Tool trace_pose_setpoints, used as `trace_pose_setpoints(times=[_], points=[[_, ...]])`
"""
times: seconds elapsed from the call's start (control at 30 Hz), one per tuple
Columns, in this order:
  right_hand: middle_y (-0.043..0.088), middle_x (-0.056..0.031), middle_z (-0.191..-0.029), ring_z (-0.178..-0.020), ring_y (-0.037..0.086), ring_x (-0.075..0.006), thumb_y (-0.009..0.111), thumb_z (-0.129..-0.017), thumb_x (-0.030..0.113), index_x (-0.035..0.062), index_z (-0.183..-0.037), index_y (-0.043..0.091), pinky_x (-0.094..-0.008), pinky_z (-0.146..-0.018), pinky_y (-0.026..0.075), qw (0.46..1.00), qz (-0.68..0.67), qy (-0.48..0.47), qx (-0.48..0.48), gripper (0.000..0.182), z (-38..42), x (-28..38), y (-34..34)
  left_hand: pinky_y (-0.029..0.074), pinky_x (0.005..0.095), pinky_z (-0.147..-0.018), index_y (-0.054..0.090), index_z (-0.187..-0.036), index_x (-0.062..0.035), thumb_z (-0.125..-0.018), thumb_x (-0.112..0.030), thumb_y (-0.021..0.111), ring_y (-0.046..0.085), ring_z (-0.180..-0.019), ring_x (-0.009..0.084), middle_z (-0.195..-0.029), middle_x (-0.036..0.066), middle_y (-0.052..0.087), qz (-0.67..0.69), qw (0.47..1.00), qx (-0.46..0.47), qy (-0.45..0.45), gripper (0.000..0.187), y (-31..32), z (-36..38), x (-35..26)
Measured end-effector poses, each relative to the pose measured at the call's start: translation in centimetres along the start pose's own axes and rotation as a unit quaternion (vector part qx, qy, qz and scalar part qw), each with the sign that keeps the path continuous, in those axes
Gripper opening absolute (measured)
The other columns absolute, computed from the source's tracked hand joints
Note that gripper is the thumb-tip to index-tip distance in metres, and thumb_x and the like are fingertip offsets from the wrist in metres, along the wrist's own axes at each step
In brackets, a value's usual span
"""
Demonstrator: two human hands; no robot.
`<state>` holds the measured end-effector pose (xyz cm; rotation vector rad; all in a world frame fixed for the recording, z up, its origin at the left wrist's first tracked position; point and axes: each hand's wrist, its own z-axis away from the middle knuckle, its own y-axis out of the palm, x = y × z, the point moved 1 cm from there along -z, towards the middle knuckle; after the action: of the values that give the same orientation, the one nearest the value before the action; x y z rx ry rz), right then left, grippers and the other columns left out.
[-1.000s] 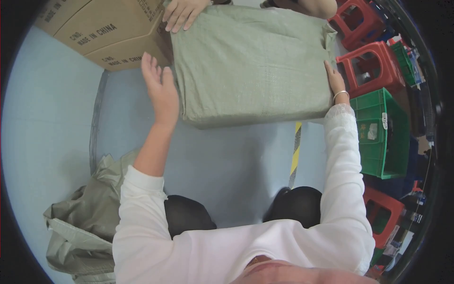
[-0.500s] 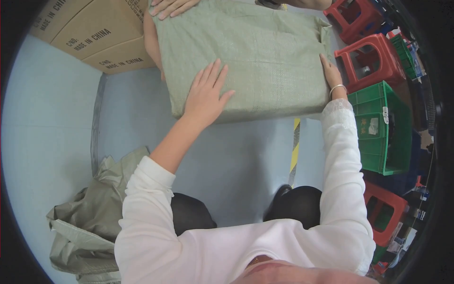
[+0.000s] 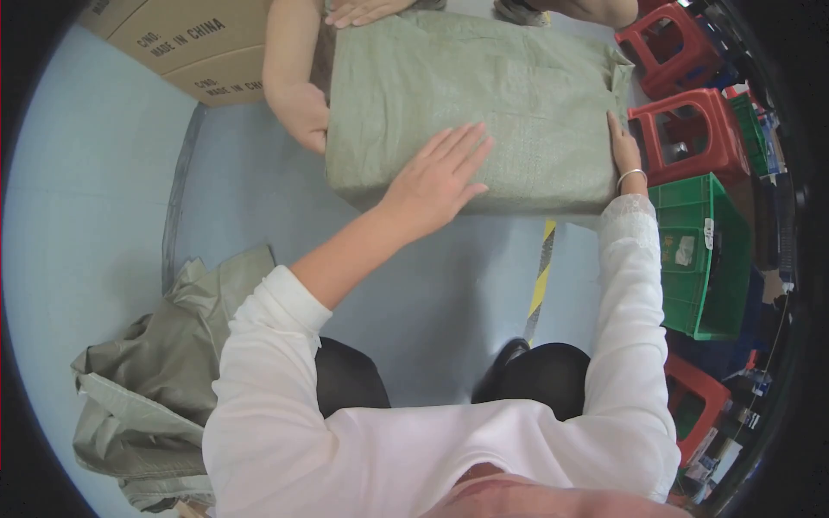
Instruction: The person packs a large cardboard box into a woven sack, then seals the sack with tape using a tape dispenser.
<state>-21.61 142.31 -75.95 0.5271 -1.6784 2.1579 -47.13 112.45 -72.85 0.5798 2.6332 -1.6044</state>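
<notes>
A large green woven sack point(image 3: 484, 112), box-shaped and full, is in front of me; its contents are hidden. My left hand point(image 3: 439, 177) lies open on the sack's near part, palm down, fingers stretched forward. At the right side of the sack, my right hand point(image 3: 625, 151) rests against the edge with its fingers extended; part of the palm is hidden. Another person's hand point(image 3: 298, 112) is at the sack's left side, its fingertips hidden against it. That person's other hand point(image 3: 367, 10) lies flat on the far left top of the sack.
Cardboard cartons point(image 3: 186, 39) are stacked at the far left. A crumpled olive sack point(image 3: 164, 371) lies on the floor at my left. Red stools point(image 3: 691, 138) and a green crate point(image 3: 686, 259) line the right. Yellow-black tape point(image 3: 541, 281) marks the floor.
My left hand has slid to the right across the sack. The other person's hand at the left side shows more fully. In view, the sack sits slightly further right.
</notes>
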Motion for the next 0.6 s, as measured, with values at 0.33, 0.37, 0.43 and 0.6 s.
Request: trace_pose_setpoints(times=[0.33, 0.37, 0.43, 0.6], points=[[0.044, -0.0212, -0.127, -0.118, 0.041, -0.035, 0.033, -0.073, 0.073, -0.0028, -0.122, 0.046, -0.0429, -0.096, 0.03, 1.0, 0.008, 0.002, 0.002, 0.091, -0.5, 0.5, 0.6, 0.021, 0.0369, -0.106, 0.032, -0.132, -0.0068, -0.089, -0.042, 0.038, 0.027, -0.127, 0.0263, -0.137, 0.016, 0.03, -0.051, 0.992, 0.062, -0.094, 0.056, 2.1, 1.5, 2.2], [0.045, -0.022, -0.126, -0.116, 0.043, -0.0353, 0.032, -0.079, 0.056, 0.0068, -0.127, 0.037, -0.0401, -0.094, 0.032, 0.993, 0.101, -0.068, 0.008, 0.069, -2.0, 0.0, 1.4, 0.021, 0.0375, -0.106, 0.032, -0.132, -0.0072, -0.089, -0.045, 0.037, 0.028, -0.127, 0.0278, -0.137, 0.017, 0.03, -0.054, 0.99, 0.065, -0.115, 0.058, 1.9, 1.9, 2.7], [0.045, -0.0232, -0.125, -0.113, 0.046, -0.0357, 0.03, -0.087, 0.03, 0.0212, -0.134, 0.024, -0.0358, -0.092, 0.035, 0.962, 0.23, -0.148, 0.009, 0.049, -3.9, -1.3, 2.5, 0.021, 0.0382, -0.105, 0.032, -0.133, -0.0079, -0.089, -0.048, 0.035, 0.028, -0.126, 0.0299, -0.137, 0.018, 0.029, -0.052, 0.988, 0.074, -0.122, 0.06, 1.6, 2.2, 3.4], [0.046, -0.0209, -0.124, -0.117, 0.043, -0.0331, 0.026, -0.084, 0.057, 0.0091, -0.121, 0.045, -0.0349, -0.099, 0.028, 0.999, 0.048, -0.019, 0.017, 0.063, -0.5, 0.4, 1.2, 0.027, 0.0424, -0.101, 0.034, -0.131, -0.0069, -0.087, -0.041, 0.044, 0.035, -0.121, 0.0351, -0.134, 0.022, 0.032, -0.083, 0.987, 0.092, -0.101, 0.057, 1.6, 1.5, 3.1]])
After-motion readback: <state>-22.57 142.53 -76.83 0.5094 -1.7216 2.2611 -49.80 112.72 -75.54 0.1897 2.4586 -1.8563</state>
